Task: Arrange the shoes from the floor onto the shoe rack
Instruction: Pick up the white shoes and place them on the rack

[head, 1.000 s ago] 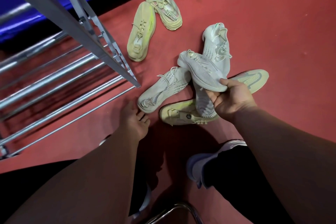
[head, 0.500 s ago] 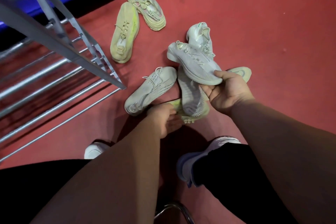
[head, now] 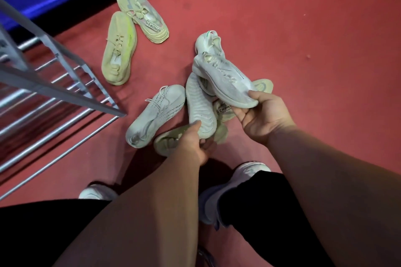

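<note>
Dim overhead light, soft shadows, wide-angle edge distortion.

Just right of the shoe rack's (head: 65, 94) front corner, the corner shoe (head: 156, 115) lies on the floor (head: 303, 50). Farther right sits a heap of shoes (head: 223, 112), an upturned shoe (head: 199, 104) in it, a raised shoe (head: 223, 80) above it. Beyond the corner lies the back pair (head: 130, 34), touching
</note>
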`<state>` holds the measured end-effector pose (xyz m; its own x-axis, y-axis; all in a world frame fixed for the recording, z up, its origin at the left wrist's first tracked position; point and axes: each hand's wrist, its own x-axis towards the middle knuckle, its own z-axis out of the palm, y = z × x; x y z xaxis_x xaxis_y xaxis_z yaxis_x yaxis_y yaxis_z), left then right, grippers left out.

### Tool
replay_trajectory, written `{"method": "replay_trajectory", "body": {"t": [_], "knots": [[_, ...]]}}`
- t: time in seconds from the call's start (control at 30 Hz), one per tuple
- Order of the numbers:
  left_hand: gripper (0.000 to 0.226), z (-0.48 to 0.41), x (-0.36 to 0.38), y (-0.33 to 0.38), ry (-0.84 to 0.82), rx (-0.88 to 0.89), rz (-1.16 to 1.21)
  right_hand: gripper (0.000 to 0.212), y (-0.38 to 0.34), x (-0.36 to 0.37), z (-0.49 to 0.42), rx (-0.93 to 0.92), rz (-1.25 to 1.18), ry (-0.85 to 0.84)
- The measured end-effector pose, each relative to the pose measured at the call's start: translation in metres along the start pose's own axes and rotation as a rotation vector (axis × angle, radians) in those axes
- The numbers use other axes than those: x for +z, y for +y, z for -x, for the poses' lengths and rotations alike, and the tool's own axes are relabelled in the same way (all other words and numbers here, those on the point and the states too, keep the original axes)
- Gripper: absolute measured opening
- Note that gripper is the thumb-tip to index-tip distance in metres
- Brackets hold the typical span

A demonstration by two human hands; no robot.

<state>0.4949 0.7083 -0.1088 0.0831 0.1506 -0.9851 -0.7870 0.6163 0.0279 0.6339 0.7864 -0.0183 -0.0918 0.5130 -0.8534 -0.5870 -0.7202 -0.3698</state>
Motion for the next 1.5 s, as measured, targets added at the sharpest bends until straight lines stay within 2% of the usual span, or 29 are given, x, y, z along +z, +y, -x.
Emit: {"method": "replay_trajectory", "body": {"t": [0.23,0.33,0.4,0.47,0.57,0.67,0.73,0.87,0.93,1.03,1.07,1.17,1.27,1.37,1.5], "knots": [[0.057,0.033,-0.012,0.03,0.041,0.127,-0.175,0.034,0.008,0.016,0.007,0.006,-0.027,-0.029],[0.039,0.06,-0.019,0.049,0.032,0.234,-0.231,0.028,0.018,0.031,0.016,0.004,-0.038,-0.06],[0.032,0.08,-0.027,0.063,0.052,0.307,-0.261,0.032,0.026,0.04,0.023,-0.001,-0.071,-0.073],[0.032,0.097,-0.039,0.072,0.073,0.376,-0.289,0.042,0.032,0.044,0.03,0.001,-0.124,-0.077],[0.038,0.124,-0.058,0.077,0.093,0.43,-0.327,0.041,0.04,0.052,0.051,-0.008,-0.142,-0.086],[0.052,0.163,-0.071,0.08,0.129,0.496,-0.372,0.038,0.045,0.061,0.083,-0.02,-0.085,-0.092],[0.046,0.192,-0.078,0.082,0.157,0.561,-0.413,0.035,0.046,0.068,0.105,-0.034,-0.047,-0.101],[0.027,0.256,-0.098,0.082,0.17,0.665,-0.479,0.042,0.051,0.083,0.15,-0.051,0.051,-0.093],[0.03,0.286,-0.111,0.08,0.2,0.719,-0.512,0.041,0.056,0.088,0.174,-0.074,0.111,-0.093],[0.061,0.327,-0.134,0.074,0.203,0.71,-0.558,0.035,0.062,0.087,0.211,-0.112,0.169,-0.109],[0.063,0.339,-0.142,0.071,0.192,0.687,-0.593,0.033,0.066,0.085,0.223,-0.122,0.188,-0.118],[0.047,0.376,-0.169,0.06,0.155,0.635,-0.667,0.034,0.082,0.075,0.252,-0.145,0.233,-0.127],[0.044,0.409,-0.199,0.054,0.144,0.635,-0.731,0.036,0.102,0.067,0.275,-0.151,0.253,-0.16],[0.026,0.444,-0.228,0.049,0.139,0.614,-0.782,0.033,0.12,0.063,0.298,-0.157,0.271,-0.202],[0.029,0.483,-0.268,0.039,0.102,0.639,-0.779,0.031,0.141,0.063,0.321,-0.159,0.297,-0.259]]}}
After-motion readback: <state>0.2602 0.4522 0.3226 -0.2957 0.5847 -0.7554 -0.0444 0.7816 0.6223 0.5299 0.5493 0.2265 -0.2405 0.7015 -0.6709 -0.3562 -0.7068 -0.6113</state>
